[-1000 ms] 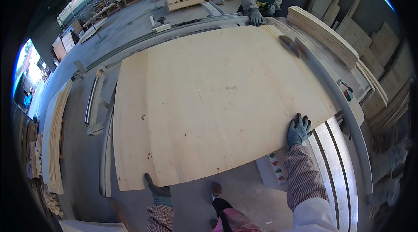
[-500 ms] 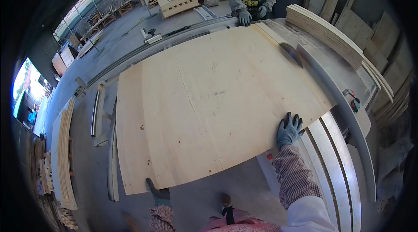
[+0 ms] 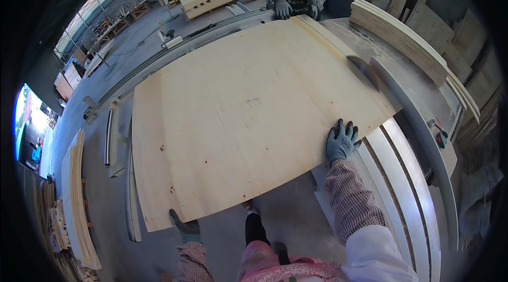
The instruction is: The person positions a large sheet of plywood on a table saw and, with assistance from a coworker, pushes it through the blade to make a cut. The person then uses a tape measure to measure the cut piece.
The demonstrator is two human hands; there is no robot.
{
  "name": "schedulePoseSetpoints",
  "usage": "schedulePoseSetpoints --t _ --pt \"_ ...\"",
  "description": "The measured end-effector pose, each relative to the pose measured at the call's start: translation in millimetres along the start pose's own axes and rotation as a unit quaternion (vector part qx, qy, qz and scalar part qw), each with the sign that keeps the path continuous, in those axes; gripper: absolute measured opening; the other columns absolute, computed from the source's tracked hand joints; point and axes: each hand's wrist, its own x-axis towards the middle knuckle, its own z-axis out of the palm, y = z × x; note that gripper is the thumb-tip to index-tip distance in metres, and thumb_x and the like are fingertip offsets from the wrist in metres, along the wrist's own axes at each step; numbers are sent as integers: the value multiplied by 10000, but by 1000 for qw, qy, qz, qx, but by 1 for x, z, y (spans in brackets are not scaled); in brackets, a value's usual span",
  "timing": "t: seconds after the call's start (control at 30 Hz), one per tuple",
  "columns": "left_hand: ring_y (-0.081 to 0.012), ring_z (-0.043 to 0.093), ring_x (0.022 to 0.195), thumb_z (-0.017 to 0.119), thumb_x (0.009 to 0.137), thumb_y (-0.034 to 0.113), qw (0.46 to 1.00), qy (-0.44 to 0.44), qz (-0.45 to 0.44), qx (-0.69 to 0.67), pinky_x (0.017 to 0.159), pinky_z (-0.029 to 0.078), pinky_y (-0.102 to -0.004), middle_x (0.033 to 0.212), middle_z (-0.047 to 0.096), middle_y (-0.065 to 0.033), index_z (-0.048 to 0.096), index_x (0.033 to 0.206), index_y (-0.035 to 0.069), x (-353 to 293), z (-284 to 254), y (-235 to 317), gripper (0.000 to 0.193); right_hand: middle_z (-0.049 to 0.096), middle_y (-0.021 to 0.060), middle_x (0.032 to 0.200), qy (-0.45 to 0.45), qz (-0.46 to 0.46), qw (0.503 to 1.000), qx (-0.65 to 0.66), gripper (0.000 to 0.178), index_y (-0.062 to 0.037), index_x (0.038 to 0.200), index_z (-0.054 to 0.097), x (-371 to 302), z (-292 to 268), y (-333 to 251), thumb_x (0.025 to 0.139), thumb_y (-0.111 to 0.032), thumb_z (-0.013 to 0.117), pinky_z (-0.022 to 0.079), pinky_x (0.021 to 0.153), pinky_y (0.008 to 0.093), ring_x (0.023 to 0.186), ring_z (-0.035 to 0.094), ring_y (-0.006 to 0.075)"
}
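A large pale plywood sheet (image 3: 238, 118) lies across a sliding table saw. Its right side runs beside the round saw blade (image 3: 364, 72), where a cut line separates a narrow strip at the far end. My gloved left hand (image 3: 186, 227) grips the sheet's near edge close to its left corner, thumb on top and fingers hidden underneath. Near the right end of that edge, my gloved right hand (image 3: 342, 141) rests on the top face with its fingers spread. Across the sheet, a co-worker's gloved hand (image 3: 283, 9) is by the far edge.
A long metal fence (image 3: 418, 118) stands right of the blade. Beyond it is a stack of boards (image 3: 397, 38). The grooved metal sliding table (image 3: 397, 176) extends at the near right. A roller support (image 3: 109, 136) and another board stack (image 3: 79, 197) stand left.
The plywood sheet has slid farther forward past the saw blade, both my hands moving with it. My view has shifted somewhat, and a leg now shows stepping forward below the near edge.
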Motion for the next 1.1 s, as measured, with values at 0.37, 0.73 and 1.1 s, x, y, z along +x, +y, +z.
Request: schedulePoseSetpoints --t 0.37,0.73,1.1 --pt "-252 484 1130 550 850 435 990 -6 -91 -106 924 444 -389 1244 498 -85 408 1286 75 -10 5 7 583 344 57 1402 -14 2 1000 -24 452 -296 1270 477 -8 0 1 828 -386 494 92 1042 589 1329 230 276" --pt "-222 550 1055 525 886 357 957 -53 -222 -178 889 473 -408 1155 570 -57 484 1205 93 -13 6 12 416 278 51 1444 -38 -9 997 -68 488 -304 1344 376 -20 2 14 871 -398 447 121 1039 580 1342 197 276" --pt "-213 563 1035 502 890 388 962 -17 -233 -141 858 490 -380 1119 590 -37 519 1168 124 -36 -52 36 383 243 37 1460 -68 -24 995 -63 503 -298 1361 347 -83 -3 23 875 -364 459 126 1059 539 1354 165 258"
